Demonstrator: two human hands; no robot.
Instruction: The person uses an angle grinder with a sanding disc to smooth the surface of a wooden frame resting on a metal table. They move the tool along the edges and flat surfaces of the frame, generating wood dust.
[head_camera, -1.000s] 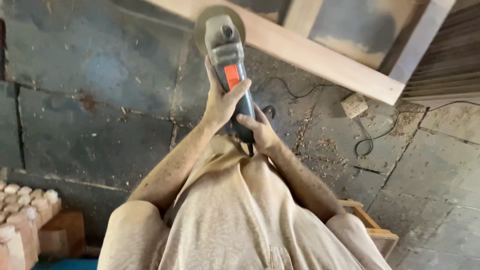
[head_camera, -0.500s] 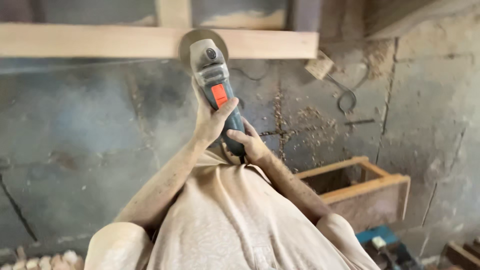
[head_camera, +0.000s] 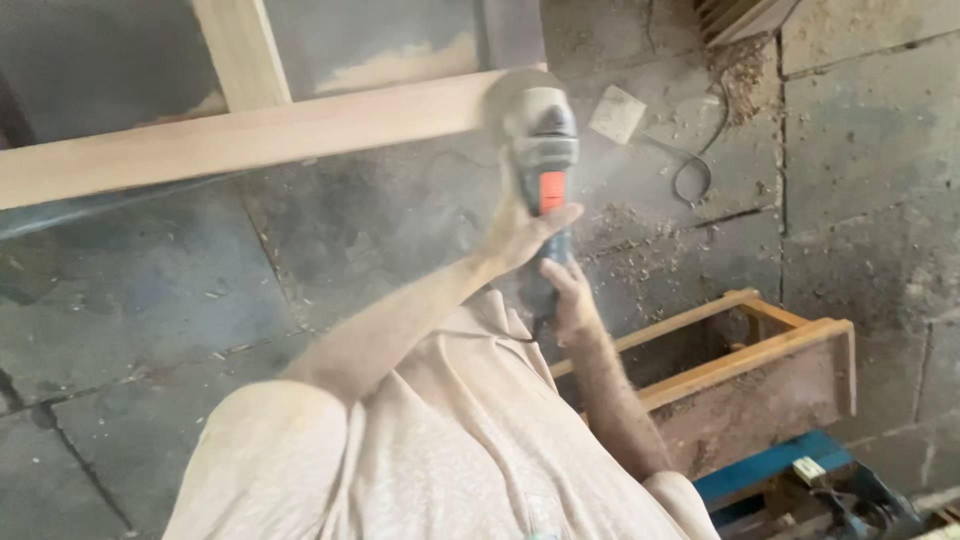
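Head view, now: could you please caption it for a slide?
Both hands, left and right, grip a grey-and-orange angle grinder against a long pale wooden beam.

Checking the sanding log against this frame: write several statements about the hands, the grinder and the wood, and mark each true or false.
1. Both hands are on the angle grinder. True: the left hand wraps its body and the right hand holds the rear of the handle.
2. The grinder's disc is at the right end of the pale wooden beam. True.
3. The grinder has a green switch panel. False: the panel is orange-red.
4. The open wooden box sits on the beam. False: it stands on the stone floor, lower right.
5. Wood shavings lie scattered on the floor. True.
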